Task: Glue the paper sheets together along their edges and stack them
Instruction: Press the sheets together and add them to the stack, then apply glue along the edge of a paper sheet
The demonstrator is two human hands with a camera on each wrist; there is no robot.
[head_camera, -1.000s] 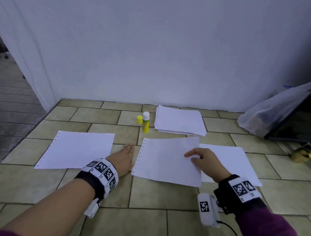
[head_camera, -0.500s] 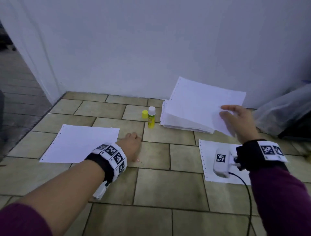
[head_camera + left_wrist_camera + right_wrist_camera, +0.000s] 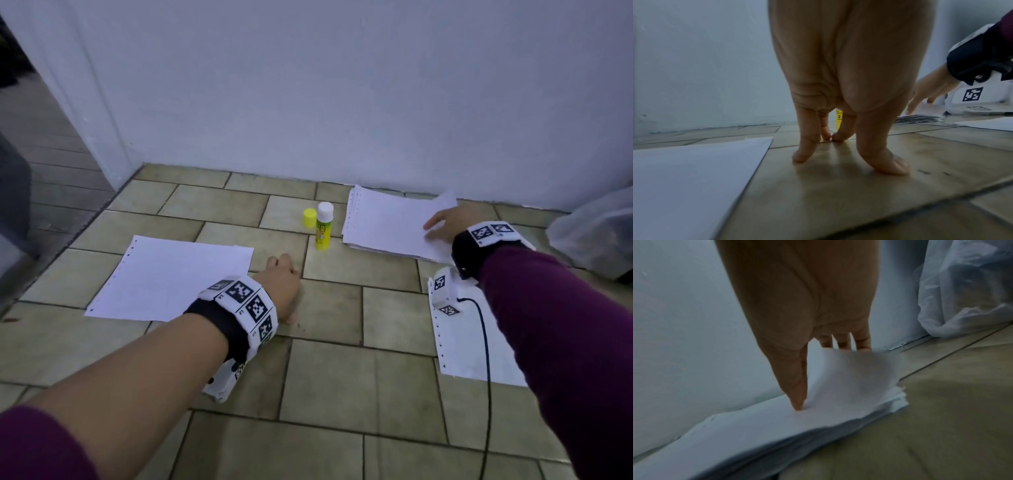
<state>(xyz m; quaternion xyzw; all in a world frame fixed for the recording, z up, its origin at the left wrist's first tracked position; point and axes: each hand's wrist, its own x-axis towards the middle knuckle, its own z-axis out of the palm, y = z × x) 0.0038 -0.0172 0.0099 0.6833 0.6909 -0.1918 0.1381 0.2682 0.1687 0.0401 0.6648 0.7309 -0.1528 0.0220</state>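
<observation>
Tiled floor (image 3: 325, 370) runs up to a pale wall (image 3: 342, 85), and a stack (image 3: 387, 222) of white sheets lies on it close to that wall, its far edge almost at the skirting line. The top sheet (image 3: 849, 378) curls up at the near right corner, where the right hand (image 3: 442, 222) rests on it: thumb tip pressed down on the paper, fingers straight behind the lifted corner. Punched holes line the stack's left edge; its long axis runs left to right, slightly skewed.

Just left of the stack a glue stick (image 3: 323, 226) stands upright, uncapped, its yellow cap (image 3: 309, 217) beside it. A single sheet (image 3: 171, 277) lies flat at left, another (image 3: 479, 342) at right under the right forearm, both well apart with bare tiles between them. The left hand (image 3: 281, 287) props on those tiles beside the left sheet, fingertips (image 3: 801, 157) down, holding nothing. A plastic bag (image 3: 596, 229) sits at far right by the wall.
</observation>
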